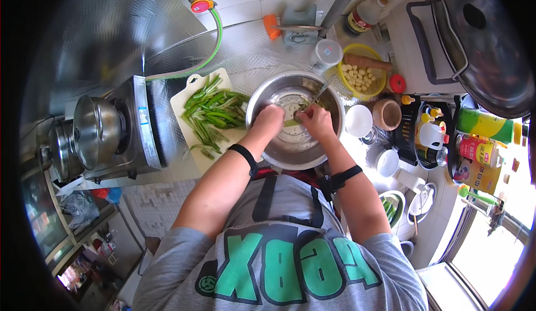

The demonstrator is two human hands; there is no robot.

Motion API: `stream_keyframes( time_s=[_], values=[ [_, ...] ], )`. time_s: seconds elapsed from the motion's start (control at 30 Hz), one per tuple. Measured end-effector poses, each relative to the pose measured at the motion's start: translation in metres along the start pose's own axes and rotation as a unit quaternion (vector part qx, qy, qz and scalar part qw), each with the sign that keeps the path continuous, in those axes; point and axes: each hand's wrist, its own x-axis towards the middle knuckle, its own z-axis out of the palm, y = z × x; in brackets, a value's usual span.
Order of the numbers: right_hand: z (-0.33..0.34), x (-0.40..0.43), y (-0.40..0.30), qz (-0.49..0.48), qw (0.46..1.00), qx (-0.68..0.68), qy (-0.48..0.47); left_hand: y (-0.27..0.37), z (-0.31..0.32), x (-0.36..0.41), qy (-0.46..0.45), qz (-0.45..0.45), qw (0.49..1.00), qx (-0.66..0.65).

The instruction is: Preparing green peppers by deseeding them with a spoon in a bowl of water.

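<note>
A wide stainless steel basin (259,87) stands on the counter before me, with small pale bits on its bottom. Over it, my left hand (270,120) pinches one end of a green pepper strip (289,123). My right hand (317,120) is at the strip's other end and grips a metal spoon (320,91), its handle pointing up and away; its tip is at the pepper. Fingers partly hide both. Left of the basin, many cut green peppers (215,110) are heaped on a white cutting board (190,90), some touching the basin's rim.
A gas stove (146,122) with a lidded pot (98,131) stands at left. To the right are a yellow basket (349,85) holding garlic cloves and a wooden pestle, a white bowl (359,121), a wooden mortar (386,114) and a black condiment rack (408,133). A lidded plastic tub (326,54) stands behind.
</note>
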Motion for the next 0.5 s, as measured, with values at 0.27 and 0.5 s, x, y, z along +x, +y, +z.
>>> stream_keyframes(
  time_s=[0.27,0.5],
  values=[
    [-0.016,-0.008,-0.014,-0.008,0.998,0.059,0.032,-0.015,0.013,0.005,-0.028,-0.009,0.999,0.026],
    [-0.010,-0.009,-0.004,-0.041,0.996,-0.003,0.081,0.007,-0.010,0.005,-0.080,-0.017,0.997,0.013]
  ],
)
